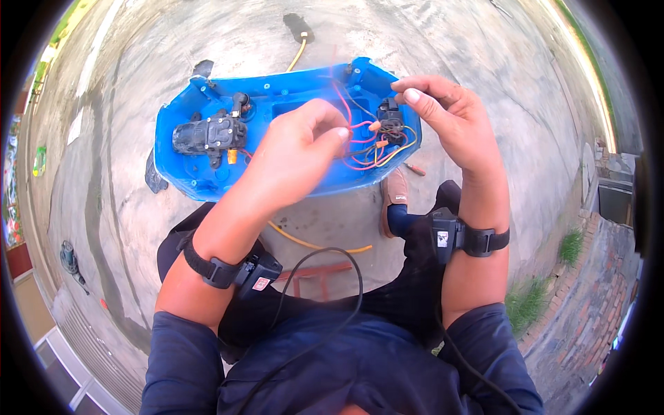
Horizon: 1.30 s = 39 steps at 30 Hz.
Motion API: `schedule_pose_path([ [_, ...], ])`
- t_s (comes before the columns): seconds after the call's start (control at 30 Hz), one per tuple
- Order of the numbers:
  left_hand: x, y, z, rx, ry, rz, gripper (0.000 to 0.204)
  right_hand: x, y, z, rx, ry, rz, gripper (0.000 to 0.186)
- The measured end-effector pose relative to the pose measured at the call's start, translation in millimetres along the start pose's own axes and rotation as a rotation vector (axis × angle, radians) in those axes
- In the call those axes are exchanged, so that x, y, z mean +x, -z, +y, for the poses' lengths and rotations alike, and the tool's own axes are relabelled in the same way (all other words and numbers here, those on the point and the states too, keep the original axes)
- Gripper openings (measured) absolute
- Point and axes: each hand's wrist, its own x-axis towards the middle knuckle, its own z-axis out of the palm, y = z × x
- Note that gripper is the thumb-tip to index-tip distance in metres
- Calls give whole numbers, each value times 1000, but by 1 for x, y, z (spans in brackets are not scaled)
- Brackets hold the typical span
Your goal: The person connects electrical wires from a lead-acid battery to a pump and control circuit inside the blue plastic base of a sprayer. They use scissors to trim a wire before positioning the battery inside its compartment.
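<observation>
A blue plastic housing lies open side up in front of me. Over its middle is my left hand, slightly blurred, with curled fingers and the thumb pressed toward them; what they grip is hidden. Red wires run close to its thumb. My right hand is above the housing's right end, thumb and forefinger brought together; I cannot make out anything between them. Below its fingertips sits a black switch-like part with red, yellow and black wires and orange connectors. A black pump occupies the housing's left side.
A yellow hose leads away behind the housing, and another yellow length lies near my legs. Beside my shoe is a small red-handled tool. A reddish metal frame is between my legs. A dark power tool lies far left.
</observation>
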Motion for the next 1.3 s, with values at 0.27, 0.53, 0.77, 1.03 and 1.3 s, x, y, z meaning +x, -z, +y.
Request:
schedule_pose_path([
  [0.27,-7,-8,-3,74,31,69,8,-14,31,39,-76,-151,354,24],
  [0.53,-8,-14,-6,205,-31,201,9,-31,27,70,-88,-405,-23,26],
  [0.77,-7,-17,-7,240,-42,250,9,-33,30,78,193,-534,-97,29],
  [1.03,-12,-18,-11,207,-54,243,11,-19,38,72,201,-608,-257,40],
  [1.3,-14,-16,-12,179,-44,244,10,-11,37,75,186,-622,-289,40],
])
